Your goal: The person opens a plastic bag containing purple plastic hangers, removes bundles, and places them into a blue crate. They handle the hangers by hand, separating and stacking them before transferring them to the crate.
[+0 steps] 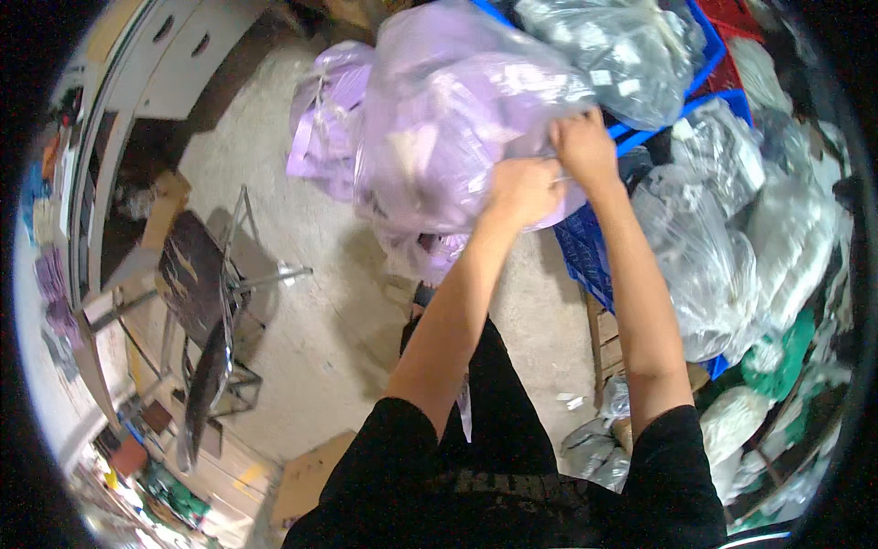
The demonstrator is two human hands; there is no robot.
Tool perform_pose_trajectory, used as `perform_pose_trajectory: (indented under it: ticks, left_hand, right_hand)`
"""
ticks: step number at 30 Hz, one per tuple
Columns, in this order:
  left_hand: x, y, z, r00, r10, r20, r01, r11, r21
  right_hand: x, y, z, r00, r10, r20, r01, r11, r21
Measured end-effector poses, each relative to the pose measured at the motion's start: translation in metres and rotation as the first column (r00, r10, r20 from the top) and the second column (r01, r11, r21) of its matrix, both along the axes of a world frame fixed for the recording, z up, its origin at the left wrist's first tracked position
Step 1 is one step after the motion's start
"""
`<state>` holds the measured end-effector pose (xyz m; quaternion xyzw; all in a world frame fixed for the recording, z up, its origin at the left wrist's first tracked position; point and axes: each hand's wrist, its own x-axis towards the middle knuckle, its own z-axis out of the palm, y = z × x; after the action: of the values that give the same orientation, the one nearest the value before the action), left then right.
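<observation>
A large clear plastic bag [430, 119], filled with something lilac, bulges in front of me. My right hand [583, 148] is closed around the bag's gathered plastic at its right edge. Just below and to the left, my left hand [532, 190] also grips the bag, its fingers partly hidden and slightly blurred. A smaller lilac bag [329, 119] with a knotted top stands against the large one on its left. Beneath the large bag, more lilac plastic [437, 256] shows near my foot.
Blue crates [732, 105] with clear bags of small pale items stand at the far right. More filled bags [686, 256] pile up along the right. A folding chair [206, 284] is on the left, near grey cabinets [174, 59]. A cardboard box [311, 476] lies at lower left.
</observation>
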<state>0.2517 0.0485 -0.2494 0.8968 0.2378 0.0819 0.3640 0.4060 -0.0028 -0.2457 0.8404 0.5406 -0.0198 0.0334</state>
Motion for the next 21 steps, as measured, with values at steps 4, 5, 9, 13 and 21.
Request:
perform_pose_trajectory:
  ticks: [4, 5, 9, 13, 21]
  left_hand:
    - [0.03, -0.002, -0.02, 0.999, -0.02, -0.033, 0.021, 0.999, 0.033]
    - [0.029, -0.007, -0.025, 0.998, -0.022, -0.052, 0.022, 1.0, 0.004]
    - [0.023, -0.009, -0.036, 0.996, 0.074, 0.04, -0.075, 0.997, 0.023]
    - [0.03, -0.014, -0.041, 0.993, 0.115, 0.037, -0.114, 0.993, -0.029]
    - [-0.005, -0.036, 0.013, 0.921, 0.256, 0.292, -0.263, 0.965, -0.015]
  right_hand:
    - [0.025, -0.002, -0.019, 0.982, 0.141, 0.122, -0.157, 0.978, 0.136]
    - [0.027, -0.008, -0.026, 0.987, 0.139, 0.076, -0.15, 0.974, 0.171]
    - [0.036, -0.009, -0.049, 0.996, 0.091, -0.016, -0.083, 0.955, 0.285]
    - [0.053, -0.014, -0.062, 0.994, 0.104, -0.026, -0.094, 0.964, 0.251]
    - [0.062, -0.006, -0.067, 0.973, 0.193, -0.126, -0.149, 0.945, 0.292]
